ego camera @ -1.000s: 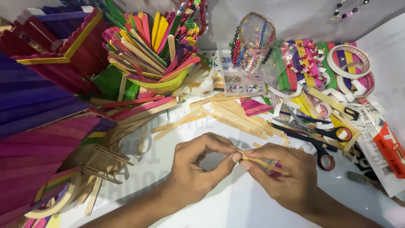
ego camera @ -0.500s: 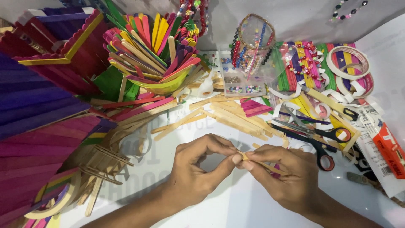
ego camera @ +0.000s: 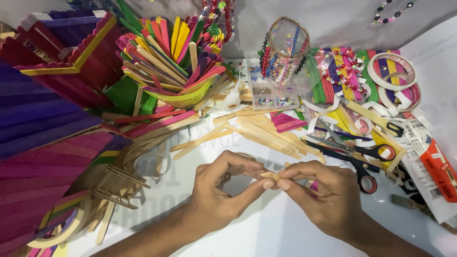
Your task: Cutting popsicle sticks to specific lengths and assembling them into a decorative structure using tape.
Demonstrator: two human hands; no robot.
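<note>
A small piece of plain wooden craft stick point(ego camera: 270, 175) is pinched between the fingertips of both my hands, low in the middle of the view, above the white table point(ego camera: 266, 228). My left hand point(ego camera: 223, 190) grips its left end with thumb and forefinger. My right hand point(ego camera: 323, 192) grips the right end; a bit of pink shows under its fingers. A loose pile of plain wooden sticks point(ego camera: 266, 133) lies just beyond my hands.
A bowl of coloured craft sticks point(ego camera: 171, 62) stands at the back. Purple and pink stick-built fans point(ego camera: 43, 143) fill the left. Black-handled scissors point(ego camera: 352, 154), tape rolls point(ego camera: 392, 71), a bead box point(ego camera: 271, 95) and a red-and-white package point(ego camera: 438, 173) lie at the right.
The stick piece now shows shorter between my fingertips. My hands have stayed in the same spot.
</note>
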